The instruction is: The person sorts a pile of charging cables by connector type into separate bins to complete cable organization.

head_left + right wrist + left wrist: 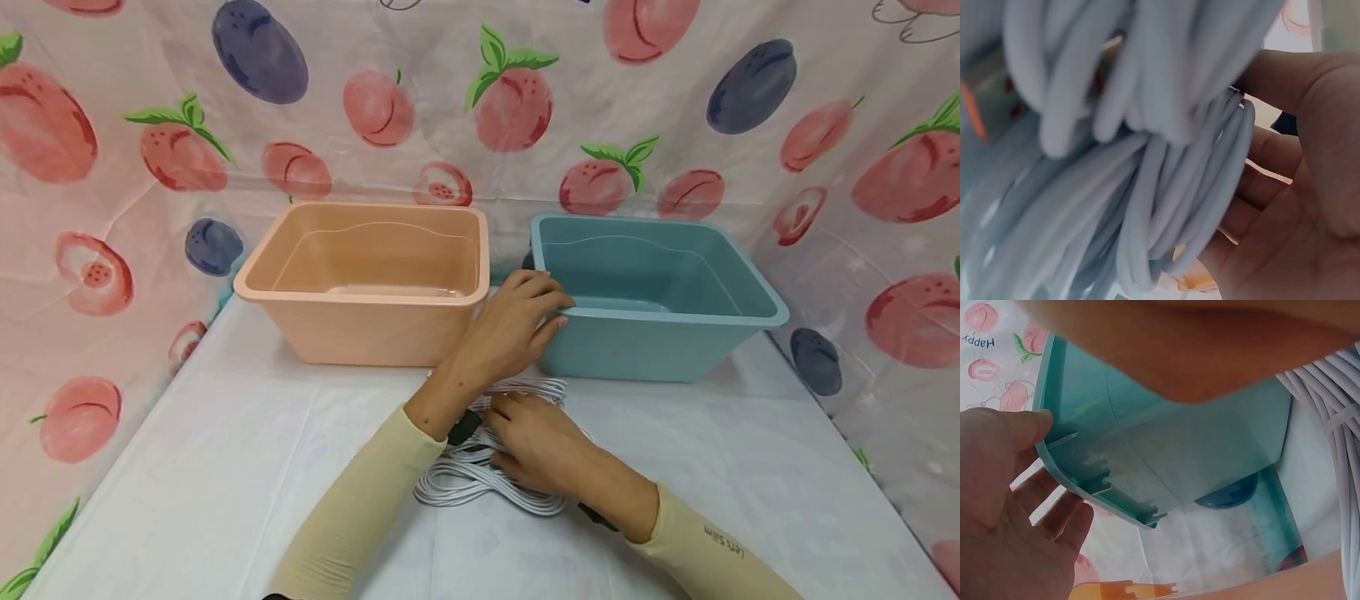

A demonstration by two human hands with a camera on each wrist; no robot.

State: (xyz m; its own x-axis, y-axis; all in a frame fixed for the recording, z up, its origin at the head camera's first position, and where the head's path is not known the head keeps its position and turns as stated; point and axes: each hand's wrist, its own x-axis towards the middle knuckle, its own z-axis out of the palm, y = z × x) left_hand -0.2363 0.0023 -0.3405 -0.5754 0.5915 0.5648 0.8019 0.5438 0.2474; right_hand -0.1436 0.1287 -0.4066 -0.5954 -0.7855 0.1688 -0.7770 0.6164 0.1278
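Note:
A teal plastic bin (pixel 615 346) stands at the right, and my left hand (pixel 513 321) grips the left end of its rim. In the left wrist view, the thumb of that hand (pixel 997 506) lies over the rim of the bin (pixel 1147 437), with the other fingers on the far side. Below it, my right hand (pixel 543 442) holds a looped bundle of white cable (pixel 536 502) lying on the table. The right wrist view has the right hand's fingers (pixel 1263 150) curled round the cable loops (pixel 1191 194). My left forearm crosses over part of the bundle.
A peach-coloured bin (pixel 367 333) stands left of the teal one, with a narrow gap between them. Both rest on a white-covered table (pixel 225 467). A fruit-print cloth (pixel 442 100) hangs behind and along both sides.

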